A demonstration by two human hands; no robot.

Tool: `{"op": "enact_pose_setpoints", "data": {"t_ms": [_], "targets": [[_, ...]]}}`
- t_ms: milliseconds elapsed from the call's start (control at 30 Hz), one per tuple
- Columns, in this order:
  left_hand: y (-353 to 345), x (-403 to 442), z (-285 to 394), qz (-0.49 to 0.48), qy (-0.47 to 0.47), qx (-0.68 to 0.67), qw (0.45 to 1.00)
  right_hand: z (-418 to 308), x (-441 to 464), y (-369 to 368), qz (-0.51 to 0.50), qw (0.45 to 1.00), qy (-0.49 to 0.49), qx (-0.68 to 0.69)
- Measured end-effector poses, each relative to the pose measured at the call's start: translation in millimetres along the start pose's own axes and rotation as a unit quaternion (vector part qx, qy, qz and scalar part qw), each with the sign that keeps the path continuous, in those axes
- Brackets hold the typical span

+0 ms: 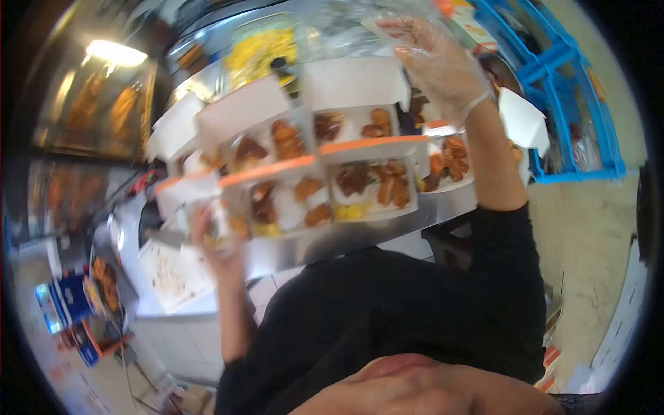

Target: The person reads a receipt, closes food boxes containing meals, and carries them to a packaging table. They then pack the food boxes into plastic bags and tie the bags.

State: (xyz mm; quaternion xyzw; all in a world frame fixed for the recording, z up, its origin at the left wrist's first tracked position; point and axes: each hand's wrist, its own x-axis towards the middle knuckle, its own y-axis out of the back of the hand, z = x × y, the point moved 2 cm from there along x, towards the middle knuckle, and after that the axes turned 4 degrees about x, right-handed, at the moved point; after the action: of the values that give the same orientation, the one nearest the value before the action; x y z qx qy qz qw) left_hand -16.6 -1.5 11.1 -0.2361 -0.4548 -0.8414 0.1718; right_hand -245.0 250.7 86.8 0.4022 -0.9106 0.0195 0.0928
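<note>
My right hand [439, 62], in a clear plastic glove, reaches over the back of the counter, fingers stretched to the left near some clear plastic [339, 31]. Nothing shows in its fingers, though the loose glove blurs their outline. Smeared by motion, my left hand [220, 245] is at the front of the leftmost paper box [187, 183]; its fingers are unclear. Lidded paper boxes stand open in two rows. One front box [283, 235] and its neighbour [373, 214] hold browned meat pieces and yellow bits. Behind them, another box [259, 104] contains similar meat.
A tub of yellow food [261, 52] stands behind the boxes. Blue crates [553, 104] are stacked on the right. On the left are a crumb-covered white board [173, 273], a lit glass cabinet [97, 104] with hanging meat, and a blue device [69, 301].
</note>
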Motion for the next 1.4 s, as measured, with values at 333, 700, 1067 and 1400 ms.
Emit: {"op": "enact_pose_setpoints", "data": {"t_ms": [333, 700, 1067, 1400], "targets": [[112, -28, -20, 0.288, -0.097, 0.049, 0.951, 11, 39, -333, 0.078, 0.973, 0.214, 0.041], [271, -87, -263, 0.077, 0.479, 0.104, 0.868, 46, 7, -413, -0.333, 0.935, -0.109, -0.048], [567, 82, -431, 0.529, 0.247, 0.099, 0.806, 41, -42, -358, -0.012, 0.943, -0.275, -0.186], [603, 139, -466, 0.363, 0.190, -0.248, 0.878, 36, -58, -369, -0.074, 0.838, -0.369, -0.395]]}}
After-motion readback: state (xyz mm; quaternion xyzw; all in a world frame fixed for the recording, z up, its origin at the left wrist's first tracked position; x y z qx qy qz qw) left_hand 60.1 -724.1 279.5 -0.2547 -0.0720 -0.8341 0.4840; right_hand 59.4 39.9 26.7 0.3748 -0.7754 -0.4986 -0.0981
